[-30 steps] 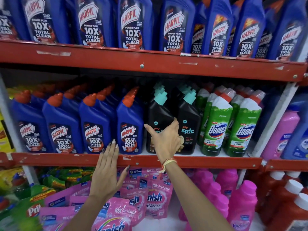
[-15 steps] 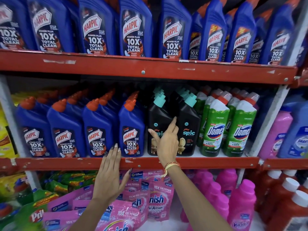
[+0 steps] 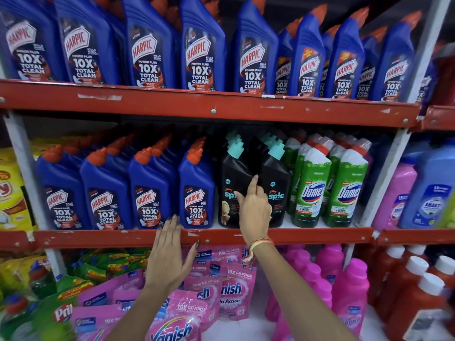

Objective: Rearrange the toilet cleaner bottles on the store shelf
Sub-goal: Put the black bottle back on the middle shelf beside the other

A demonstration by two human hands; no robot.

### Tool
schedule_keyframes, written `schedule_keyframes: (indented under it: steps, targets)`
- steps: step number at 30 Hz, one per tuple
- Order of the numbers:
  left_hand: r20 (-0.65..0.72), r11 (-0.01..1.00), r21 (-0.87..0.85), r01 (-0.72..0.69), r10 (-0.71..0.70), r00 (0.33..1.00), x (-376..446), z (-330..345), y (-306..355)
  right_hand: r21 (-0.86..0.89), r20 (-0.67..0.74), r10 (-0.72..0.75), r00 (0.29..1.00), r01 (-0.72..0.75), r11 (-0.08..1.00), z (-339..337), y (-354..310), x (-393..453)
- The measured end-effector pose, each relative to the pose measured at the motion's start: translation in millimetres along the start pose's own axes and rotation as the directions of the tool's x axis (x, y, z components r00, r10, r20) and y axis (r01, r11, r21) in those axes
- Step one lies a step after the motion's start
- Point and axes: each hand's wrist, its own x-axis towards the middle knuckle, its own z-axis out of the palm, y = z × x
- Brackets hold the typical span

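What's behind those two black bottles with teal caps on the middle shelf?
Behind the two front black Spic bottles more teal caps line up toward the back, so further rows stand there. Their bodies, and how many there are, are hidden in shadow.

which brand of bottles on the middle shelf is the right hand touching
The black Spic bottles with teal caps: the right hand reaches between the front two. The blue Harpic and green Domex bottles go untouched.
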Motion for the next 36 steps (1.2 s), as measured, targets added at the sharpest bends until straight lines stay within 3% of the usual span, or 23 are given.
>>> schedule_keyframes:
  steps: [13, 19, 21, 26, 28, 30, 32, 34, 36]
  targets:
    - [0.051, 0.998, -0.017, 0.063, -0.062, 0.997, 3.1, -5.6, 6.1, 0.130, -0.018, -0.080, 0.997, 0.081, 0.988, -8.6, 17.9, 9.6]
    - [0.058, 0.998, -0.004, 0.065, -0.065, 0.996, 1.4, -4.9, 5.6, -0.050, -0.045, -0.176, 0.983, 0.174, 0.983, -12.5, 23.6, 13.5]
    - [0.049, 0.998, -0.010, 0.069, -0.068, 0.996, 1.2, -4.4, 6.3, -0.010, -0.053, -0.196, 0.979, 0.196, 0.981, -10.9, 31.5, 13.5]
    - [0.040, 0.998, 0.001, 0.061, -0.061, 0.997, 0.7, -4.5, 6.1, 0.200, -0.280, -0.107, 0.954, 0.167, 0.966, -15.3, 58.5, -0.9]
    - [0.043, 0.998, 0.005, 0.064, -0.064, 0.997, 1.2, -4.0, 6.1, 0.252, -0.306, 0.005, 0.952, 0.076, 0.965, -17.4, 69.2, -4.3]
    - [0.040, 0.998, 0.007, 0.066, -0.067, 0.997, 1.0, -3.3, 6.4, 0.320, -0.234, 0.151, 0.960, -0.071, 0.945, -16.2, 77.5, -5.0]
    - [0.034, 0.998, 0.008, 0.064, -0.064, 0.997, 0.7, -2.5, 5.7, 0.386, -0.074, 0.246, 0.966, -0.199, 0.901, -15.8, 81.3, -2.6]
    - [0.029, 0.998, 0.010, 0.062, -0.063, 0.998, 0.4, -2.2, 4.9, 0.417, 0.061, 0.276, 0.959, -0.276, 0.866, -13.5, 84.4, 0.6]
    - [0.029, 0.998, 0.012, 0.062, -0.063, 0.998, 0.5, -1.8, 5.0, 0.408, 0.092, 0.283, 0.955, -0.296, 0.864, -12.3, 87.6, 2.5]
